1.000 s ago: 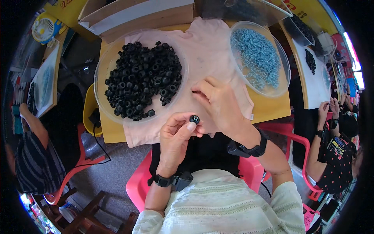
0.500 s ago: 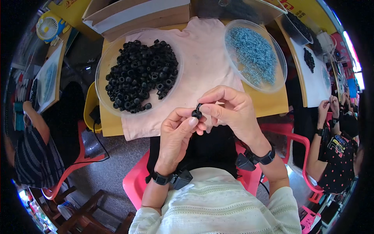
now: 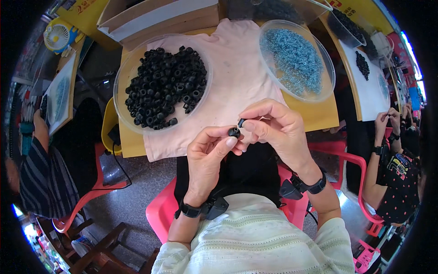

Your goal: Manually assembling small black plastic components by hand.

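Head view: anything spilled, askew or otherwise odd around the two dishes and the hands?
Nothing stands out. The black rings sit heaped inside their clear dish, the blue bits inside theirs; none lie loose on the pink cloth. The left hand and right hand pinch one small black ring between them.

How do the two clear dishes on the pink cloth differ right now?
The left dish holds chunky black rings; the right dish holds fine, small blue-grey pieces. The black rings are heaped, with some bare rim showing, while the blue-grey pieces lie in a flatter layer. The left dish overhangs the table's left edge; the right dish sits toward the far right corner. Both are round, shallow and transparent, partly on the pink cloth.
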Demonstrator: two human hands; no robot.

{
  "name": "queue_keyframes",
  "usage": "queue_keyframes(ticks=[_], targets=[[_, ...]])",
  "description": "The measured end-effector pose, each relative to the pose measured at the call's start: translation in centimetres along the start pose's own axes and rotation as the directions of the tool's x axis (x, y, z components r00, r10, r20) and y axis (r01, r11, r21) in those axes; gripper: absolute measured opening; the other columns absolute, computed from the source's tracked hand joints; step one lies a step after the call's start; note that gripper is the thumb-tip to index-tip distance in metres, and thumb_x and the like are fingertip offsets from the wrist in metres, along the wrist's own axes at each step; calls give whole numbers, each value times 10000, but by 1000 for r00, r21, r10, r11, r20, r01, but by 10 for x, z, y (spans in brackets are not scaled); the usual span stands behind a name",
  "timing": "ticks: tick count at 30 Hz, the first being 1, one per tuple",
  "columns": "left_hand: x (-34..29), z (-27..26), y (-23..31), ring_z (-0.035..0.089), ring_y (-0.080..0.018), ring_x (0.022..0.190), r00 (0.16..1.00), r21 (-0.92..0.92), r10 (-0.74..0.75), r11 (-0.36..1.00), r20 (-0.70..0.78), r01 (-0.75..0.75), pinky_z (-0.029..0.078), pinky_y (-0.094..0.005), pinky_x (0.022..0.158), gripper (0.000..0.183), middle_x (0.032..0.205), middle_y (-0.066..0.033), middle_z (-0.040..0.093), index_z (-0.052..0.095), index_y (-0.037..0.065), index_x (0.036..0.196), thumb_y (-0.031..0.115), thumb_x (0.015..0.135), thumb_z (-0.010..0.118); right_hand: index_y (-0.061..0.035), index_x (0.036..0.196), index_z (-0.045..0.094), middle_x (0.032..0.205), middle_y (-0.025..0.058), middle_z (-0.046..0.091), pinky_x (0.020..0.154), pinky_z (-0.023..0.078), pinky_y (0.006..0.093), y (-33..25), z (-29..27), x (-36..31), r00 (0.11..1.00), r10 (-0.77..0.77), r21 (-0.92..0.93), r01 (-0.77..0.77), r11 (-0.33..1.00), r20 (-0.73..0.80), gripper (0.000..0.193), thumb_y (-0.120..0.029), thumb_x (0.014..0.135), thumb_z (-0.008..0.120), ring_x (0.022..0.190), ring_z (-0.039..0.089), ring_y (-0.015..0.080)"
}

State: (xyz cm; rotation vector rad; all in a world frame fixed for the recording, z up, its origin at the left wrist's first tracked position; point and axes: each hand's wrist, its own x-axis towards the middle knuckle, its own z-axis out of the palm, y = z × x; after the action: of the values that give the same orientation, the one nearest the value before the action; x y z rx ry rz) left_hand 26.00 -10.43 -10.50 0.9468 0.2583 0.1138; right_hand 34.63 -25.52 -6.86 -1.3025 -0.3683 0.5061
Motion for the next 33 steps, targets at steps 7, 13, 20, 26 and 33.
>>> queue_keyframes(ticks=[7, 13, 20, 26, 33], targets=[[1, -4, 0, 683, -174, 832, 1000, 6, -13, 1000, 28, 13, 563, -280, 754, 182, 983, -135, 706, 635, -32, 1103, 31, 932, 648, 20, 1049, 653, 925, 60, 668, 586, 501, 194, 5, 0, 2, 988, -133, -85, 139, 987, 74, 125, -27, 933, 646, 744, 666, 88], [2, -4, 1, 682, -172, 843, 998, 47, 36, 998, 46, -38, 563, -277, 776, 192, 1001, -135, 705, 640, -35, 1119, -3, 930, 636, 34, 1051, 656, 948, 62, 653, 597, 515, 199, 5, 5, 2, 997, -55, -62, 58, 996, 49, 135, -34, 934, 648, 735, 658, 84], [2, -7, 3, 685, -178, 809, 999, 121, 36, 992, 4, -36, 567, -286, 723, 184, 954, -127, 703, 638, -44, 1089, 47, 929, 649, 25, 1074, 664, 863, 44, 667, 583, 489, 194, 3, 2, 4, 996, 31, -122, -21, 992, 79, 161, -69, 945, 647, 740, 642, 65], [3, -8, 5, 685, -184, 805, 1000, 108, 0, 994, 13, -2, 568, -287, 717, 191, 958, -130, 701, 634, -45, 1096, 56, 934, 644, 29, 1061, 666, 849, 50, 674, 569, 482, 194, -1, -1, 5, 997, 72, -69, -70, 995, 31, 147, -55, 942, 644, 728, 656, 76], [5, -7, -1, 682, -177, 794, 999, 117, 31, 993, 8, -31, 565, -284, 710, 171, 946, -130, 703, 639, -40, 1071, 51, 927, 653, 40, 1000, 669, 850, 66, 664, 543, 494, 200, 3, -1, 6, 991, -100, -257, 119, 959, 86, 101, -22, 922, 654, 715, 695, 113]])
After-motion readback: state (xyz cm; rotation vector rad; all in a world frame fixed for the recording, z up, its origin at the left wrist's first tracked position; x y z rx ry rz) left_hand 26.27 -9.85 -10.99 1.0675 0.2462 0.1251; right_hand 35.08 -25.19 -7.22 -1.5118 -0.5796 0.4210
